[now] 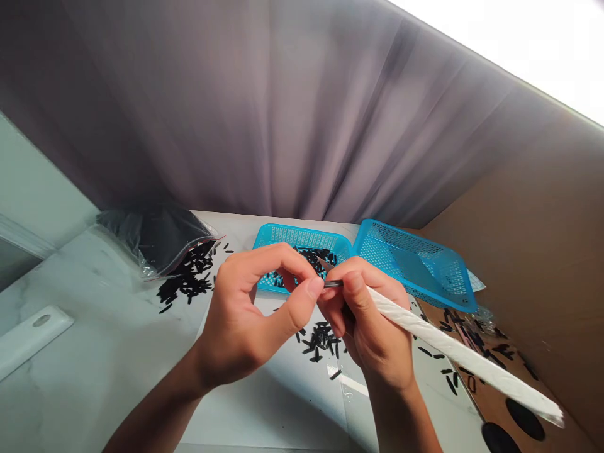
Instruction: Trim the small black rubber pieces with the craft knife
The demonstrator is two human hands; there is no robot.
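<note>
The left hand (pixel 257 314) pinches a black bit (pixel 333 284) — it lies sideways, its right end at the right hand (pixel 377 321), which grips a long, wrinkly white stick (pixel 453 347) slanting down right. Behind — a holey blue basket (pixel 304 236).

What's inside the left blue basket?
Lots of small black pieces lie inside the left blue basket. The left hand and right hand cover part of it, so I can't see what's there.
</note>
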